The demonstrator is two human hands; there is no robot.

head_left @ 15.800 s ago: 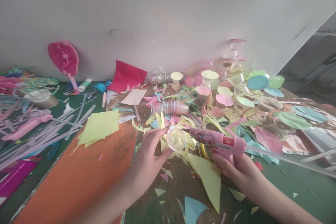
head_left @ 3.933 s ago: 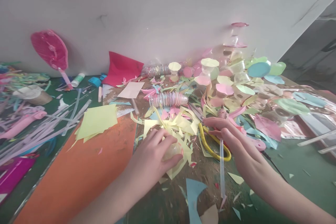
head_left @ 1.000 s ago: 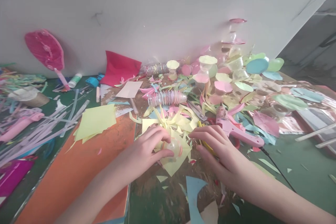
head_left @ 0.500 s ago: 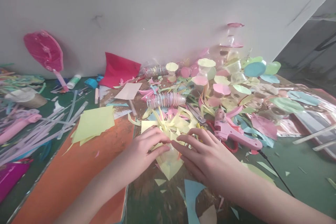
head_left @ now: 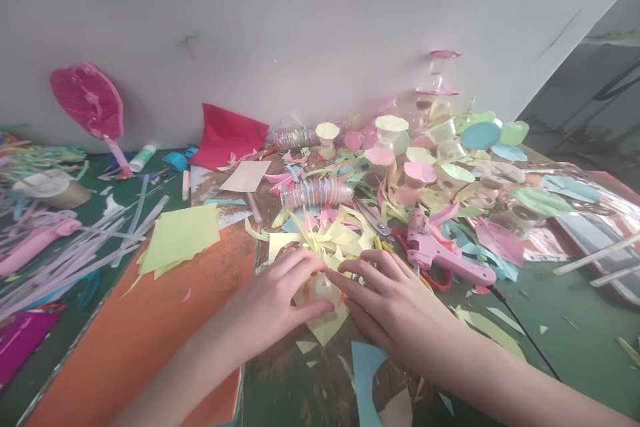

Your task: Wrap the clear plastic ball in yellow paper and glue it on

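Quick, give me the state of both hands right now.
Left hand: closed on the clear plastic cup, thumb and fingers around it.
Right hand: fingers bent at the cup's right side; whether it grips cannot be told.

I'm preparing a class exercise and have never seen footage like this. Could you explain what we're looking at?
There is no machine: you see a person's bare left hand and right hand. Every picture comes from one camera worn on the head, looking forward and down.

The left hand holds a small clear plastic cup. The right hand's fingertips are right beside it; whether they grip it is hard to tell.

On the table, a pink glue gun lies to the right. To the left, yellow sheets rest partly on an orange board. Paper scraps are scattered about.
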